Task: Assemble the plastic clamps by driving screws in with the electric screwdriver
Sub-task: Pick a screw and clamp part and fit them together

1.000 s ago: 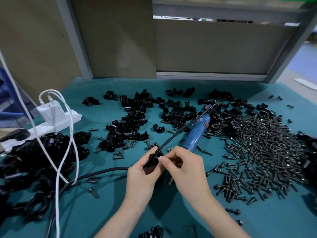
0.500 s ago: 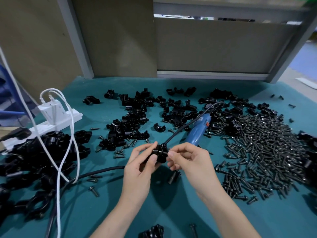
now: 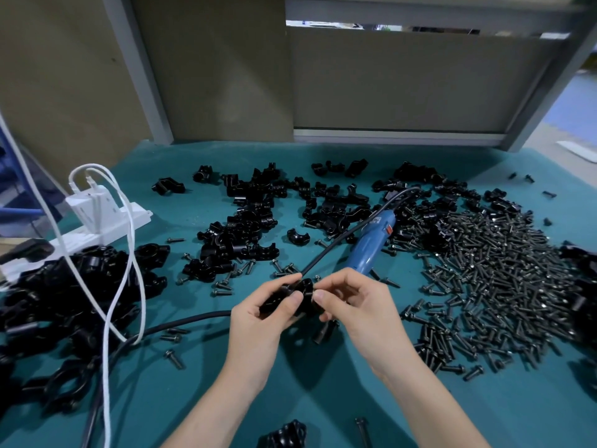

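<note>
My left hand [image 3: 258, 321] and my right hand [image 3: 358, 305] hold one black plastic clamp [image 3: 292, 295] between them, a little above the teal table mat [image 3: 323, 392]. Both hands pinch it with thumb and fingers. The blue electric screwdriver [image 3: 371, 244] lies on the mat just behind my right hand, and neither hand is on it. Its black cable [image 3: 342, 240] arcs over the clamp. A big heap of black screws [image 3: 504, 279] lies to the right. Loose clamp halves [image 3: 245, 227] are scattered across the middle.
A pile of black clamps [image 3: 64, 305] fills the left side. A white power strip [image 3: 97, 221] with white cables [image 3: 119, 279] sits behind that pile. Another black clamp [image 3: 284, 434] lies at the near edge. Grey panels [image 3: 387, 85] wall off the back.
Both hands lifted the clamp slightly off the mat and turned it between the fingers. The screwdriver has stayed where it lay.
</note>
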`<state>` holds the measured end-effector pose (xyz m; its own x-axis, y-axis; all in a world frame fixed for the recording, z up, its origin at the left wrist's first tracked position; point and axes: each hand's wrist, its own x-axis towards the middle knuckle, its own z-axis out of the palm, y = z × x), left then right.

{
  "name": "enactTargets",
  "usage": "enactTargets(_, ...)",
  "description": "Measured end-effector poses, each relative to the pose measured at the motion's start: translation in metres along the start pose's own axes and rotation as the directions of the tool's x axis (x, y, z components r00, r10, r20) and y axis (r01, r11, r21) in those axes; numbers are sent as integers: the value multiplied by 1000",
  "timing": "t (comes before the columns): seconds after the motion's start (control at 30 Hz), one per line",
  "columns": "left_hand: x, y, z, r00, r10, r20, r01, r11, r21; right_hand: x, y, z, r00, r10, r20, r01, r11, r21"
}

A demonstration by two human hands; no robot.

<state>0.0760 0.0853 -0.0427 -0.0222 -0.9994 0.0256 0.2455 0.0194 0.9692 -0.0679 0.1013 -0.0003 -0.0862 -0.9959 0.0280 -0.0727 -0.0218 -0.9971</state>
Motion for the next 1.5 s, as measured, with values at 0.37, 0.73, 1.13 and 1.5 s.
enactTargets(0.37,-1,5,2,996,-55,76,67,983,-169,0,-1,-6,997,-58,54,59,998,-32)
enactTargets(0.73,-4,5,6,997,-45,69,55,987,-150,-5,-5,-14,987,-80,139,85,996,-31)
enactTargets(1.13,-4,5,3,978,-47,202,67,993,-93,-6,-8,-24,951,-117,287,64,980,187)
enactTargets(1.5,-4,0,2,968,58,246,-78,995,70,-6,-7,-22,970,-82,228,50,989,140)
